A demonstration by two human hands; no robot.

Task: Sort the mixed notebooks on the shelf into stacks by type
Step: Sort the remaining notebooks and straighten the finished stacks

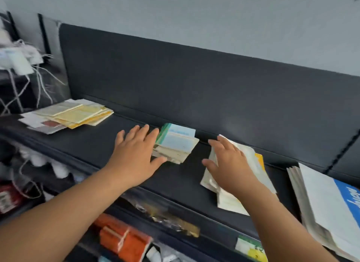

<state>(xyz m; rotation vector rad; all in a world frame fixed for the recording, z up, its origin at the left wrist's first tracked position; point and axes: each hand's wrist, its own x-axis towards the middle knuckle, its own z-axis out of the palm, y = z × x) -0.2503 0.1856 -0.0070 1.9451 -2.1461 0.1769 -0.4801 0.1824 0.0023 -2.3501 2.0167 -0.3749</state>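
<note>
On the dark shelf (81,144) lie several heaps of notebooks. A small stack with pale blue covers (176,143) sits in the middle against the back panel. My left hand (136,154) is flat with spread fingers, its thumb and forefinger touching that stack's left side. My right hand (229,164) lies open on a loose pile of white and yellow notebooks (259,170) to the right. At the far left is a pile of yellow and cream notebooks (76,115). At the far right lies a stack of large white and blue notebooks (327,207).
The shelf's dark back panel (194,90) rises behind the stacks. White strings and packets (23,66) hang at the upper left. Below the shelf edge are orange packs (120,236), a clear plastic bag (167,215) and a green-yellow label (251,248).
</note>
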